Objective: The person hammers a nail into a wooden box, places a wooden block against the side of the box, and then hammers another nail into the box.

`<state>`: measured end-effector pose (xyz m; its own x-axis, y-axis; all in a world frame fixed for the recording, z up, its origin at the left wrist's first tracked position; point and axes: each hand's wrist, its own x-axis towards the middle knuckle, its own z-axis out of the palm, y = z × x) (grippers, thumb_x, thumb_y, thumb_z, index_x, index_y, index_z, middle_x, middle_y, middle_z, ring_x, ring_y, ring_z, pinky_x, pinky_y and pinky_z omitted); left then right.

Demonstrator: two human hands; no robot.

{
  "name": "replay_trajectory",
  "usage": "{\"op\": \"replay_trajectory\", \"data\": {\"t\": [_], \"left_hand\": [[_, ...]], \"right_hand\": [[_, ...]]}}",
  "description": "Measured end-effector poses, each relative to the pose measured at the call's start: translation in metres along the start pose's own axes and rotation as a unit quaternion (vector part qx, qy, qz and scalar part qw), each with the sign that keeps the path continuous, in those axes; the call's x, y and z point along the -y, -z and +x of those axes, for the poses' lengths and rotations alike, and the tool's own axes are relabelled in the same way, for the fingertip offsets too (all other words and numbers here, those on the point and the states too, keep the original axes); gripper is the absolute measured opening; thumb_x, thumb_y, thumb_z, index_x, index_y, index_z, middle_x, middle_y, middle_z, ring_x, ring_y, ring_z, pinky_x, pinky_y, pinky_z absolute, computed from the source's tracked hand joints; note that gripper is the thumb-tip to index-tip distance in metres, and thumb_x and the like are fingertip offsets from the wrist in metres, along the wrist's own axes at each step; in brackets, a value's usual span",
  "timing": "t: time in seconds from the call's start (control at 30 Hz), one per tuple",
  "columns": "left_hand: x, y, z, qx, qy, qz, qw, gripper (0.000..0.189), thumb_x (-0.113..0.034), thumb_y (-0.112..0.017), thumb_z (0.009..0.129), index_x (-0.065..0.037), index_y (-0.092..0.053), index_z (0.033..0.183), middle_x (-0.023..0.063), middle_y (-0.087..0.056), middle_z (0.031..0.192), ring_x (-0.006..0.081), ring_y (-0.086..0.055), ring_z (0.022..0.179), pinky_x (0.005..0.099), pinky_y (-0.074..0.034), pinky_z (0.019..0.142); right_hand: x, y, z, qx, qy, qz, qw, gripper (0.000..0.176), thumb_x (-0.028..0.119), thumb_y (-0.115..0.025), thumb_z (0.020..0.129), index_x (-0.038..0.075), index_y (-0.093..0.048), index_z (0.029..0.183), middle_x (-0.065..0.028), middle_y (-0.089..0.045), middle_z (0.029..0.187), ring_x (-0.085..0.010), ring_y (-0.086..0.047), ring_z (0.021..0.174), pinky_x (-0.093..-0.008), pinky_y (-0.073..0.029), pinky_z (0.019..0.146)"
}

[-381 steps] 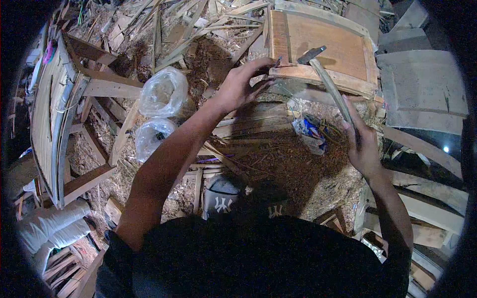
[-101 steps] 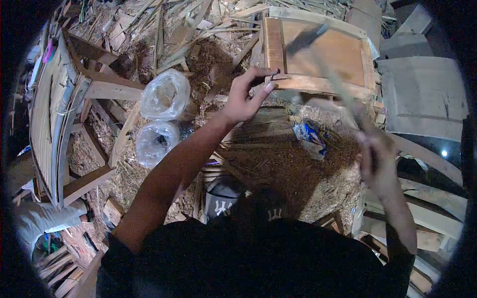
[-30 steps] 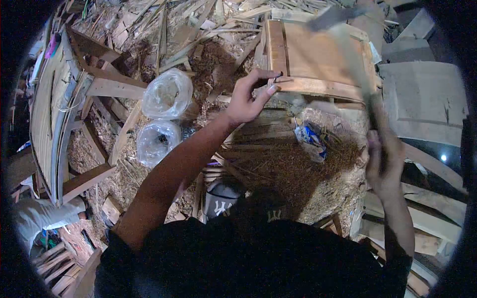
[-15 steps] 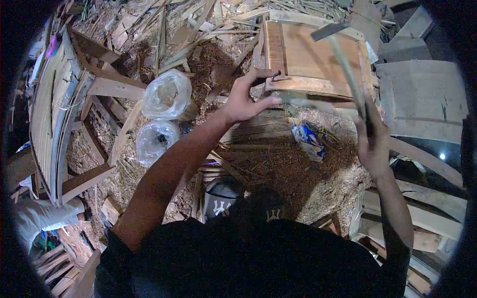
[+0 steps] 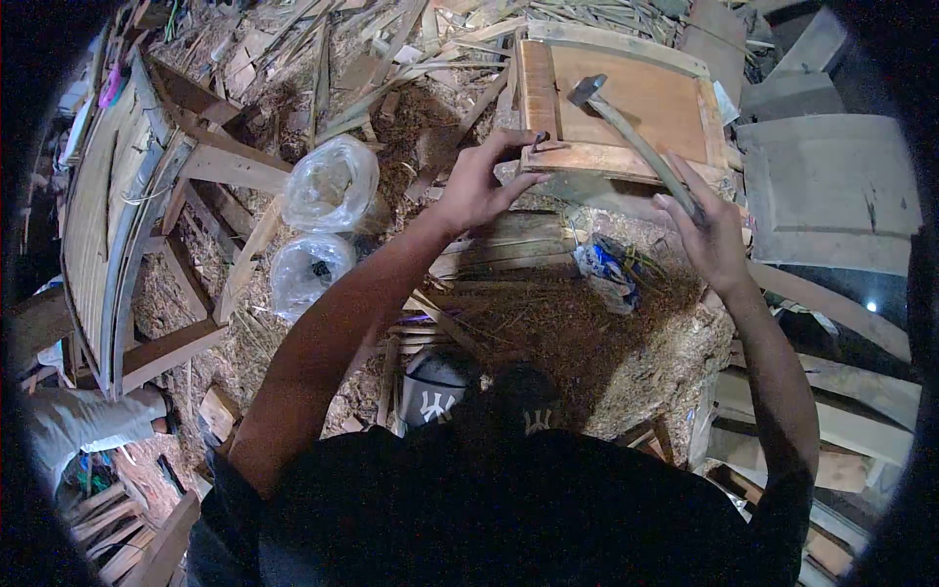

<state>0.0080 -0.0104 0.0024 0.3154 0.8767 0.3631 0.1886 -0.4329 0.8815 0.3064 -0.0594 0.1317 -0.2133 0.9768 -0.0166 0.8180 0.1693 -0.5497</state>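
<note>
A framed wooden panel lies in front of me at the upper right. My left hand grips its near left corner, index finger on top and thumb along the front edge. A small dark nail stands at that corner, right by the index fingertip. In my right hand is a hammer, held by its wooden handle. The hammer's metal head is over the panel, up and to the right of the nail. My right fingers wrap the handle's lower end at the panel's near right side.
Two rolls of clear plastic stand to the left, by a curved wooden piece on legs. A blue and white wrapper lies on the sawdust below the panel. Grey boards are at the right. Someone's light-coloured sleeve or trouser leg shows at lower left.
The hammer has swung left and down, its head now lower over the panel. My right hand has shifted a little left; my left hand stays at the corner.
</note>
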Motion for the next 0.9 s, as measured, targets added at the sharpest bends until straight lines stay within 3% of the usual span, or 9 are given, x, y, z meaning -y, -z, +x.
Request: {"op": "replay_trajectory", "data": {"t": [0.2,0.27,0.3,0.37,0.47,0.6,0.67,0.9], "left_hand": [[-0.004,0.001,0.003,-0.020,-0.014,-0.013,1.000,0.048,-0.015,-0.080,0.082,-0.006,-0.058,0.124,0.0158,-0.069,0.114,0.0280,-0.069,0.108,0.0370,-0.054,0.092],[-0.002,0.000,0.003,-0.030,-0.031,-0.022,0.999,0.048,-0.014,-0.081,0.082,-0.005,-0.059,0.123,0.0153,-0.070,0.113,0.0266,-0.069,0.107,0.0364,-0.054,0.092],[-0.002,0.000,0.003,-0.029,-0.030,-0.022,0.999,0.048,-0.014,-0.081,0.082,-0.005,-0.059,0.123,0.0153,-0.070,0.113,0.0266,-0.069,0.107,0.0364,-0.054,0.092],[-0.002,0.000,0.002,-0.023,-0.011,-0.048,0.998,0.048,-0.013,-0.080,0.082,-0.006,-0.058,0.124,0.0148,-0.070,0.112,0.0258,-0.070,0.105,0.0356,-0.055,0.091],[0.003,-0.002,0.002,-0.027,-0.019,-0.061,0.998,0.048,-0.012,-0.081,0.081,-0.005,-0.059,0.123,0.0143,-0.070,0.112,0.0252,-0.070,0.105,0.0347,-0.055,0.090],[0.001,-0.002,0.001,-0.029,-0.022,-0.035,0.999,0.051,-0.013,-0.082,0.080,-0.006,-0.058,0.124,0.0138,-0.070,0.113,0.0249,-0.070,0.105,0.0348,-0.055,0.091],[0.001,-0.001,0.002,-0.023,-0.027,-0.030,0.999,0.053,-0.014,-0.083,0.079,-0.006,-0.059,0.125,0.0132,-0.069,0.116,0.0248,-0.069,0.107,0.0347,-0.055,0.092],[0.001,0.008,0.005,-0.008,-0.036,-0.034,0.999,0.053,-0.015,-0.083,0.079,-0.008,-0.060,0.126,0.0130,-0.067,0.121,0.0247,-0.067,0.112,0.0356,-0.053,0.096]], "right_hand": [[-0.016,-0.009,0.009,-0.049,0.046,-0.002,0.998,0.048,0.014,-0.067,0.093,0.011,-0.053,0.139,-0.0209,-0.068,0.116,-0.0279,-0.071,0.100,-0.0356,-0.054,0.085],[-0.014,-0.006,0.010,0.000,-0.051,0.025,0.998,0.047,0.013,-0.066,0.093,0.010,-0.054,0.138,-0.0210,-0.069,0.110,-0.0267,-0.073,0.095,-0.0347,-0.054,0.080],[-0.016,-0.008,0.010,0.001,-0.052,0.025,0.998,0.047,0.013,-0.066,0.093,0.010,-0.054,0.138,-0.0210,-0.069,0.110,-0.0267,-0.073,0.095,-0.0347,-0.054,0.080],[-0.022,-0.015,0.009,-0.042,0.003,0.047,0.998,0.046,0.013,-0.066,0.093,0.010,-0.054,0.137,-0.0207,-0.070,0.101,-0.0256,-0.073,0.083,-0.0340,-0.054,0.074],[-0.018,-0.011,0.009,-0.033,0.000,-0.003,0.999,0.045,0.013,-0.066,0.093,0.010,-0.055,0.137,-0.0209,-0.070,0.095,-0.0253,-0.071,0.074,-0.0350,-0.053,0.071],[-0.021,-0.016,0.009,-0.072,0.065,0.042,0.994,0.045,0.013,-0.066,0.093,0.010,-0.054,0.137,-0.0212,-0.069,0.089,-0.0252,-0.068,0.067,-0.0357,-0.053,0.069],[-0.014,-0.011,0.009,-0.053,0.036,-0.012,0.998,0.045,0.013,-0.066,0.093,0.010,-0.054,0.137,-0.0216,-0.068,0.086,-0.0243,-0.068,0.066,-0.0353,-0.052,0.067],[-0.020,-0.010,0.010,-0.029,-0.011,-0.007,1.000,0.044,0.014,-0.066,0.094,0.010,-0.055,0.136,-0.0208,-0.067,0.082,-0.0226,-0.064,0.062,-0.0345,-0.052,0.065]]}}
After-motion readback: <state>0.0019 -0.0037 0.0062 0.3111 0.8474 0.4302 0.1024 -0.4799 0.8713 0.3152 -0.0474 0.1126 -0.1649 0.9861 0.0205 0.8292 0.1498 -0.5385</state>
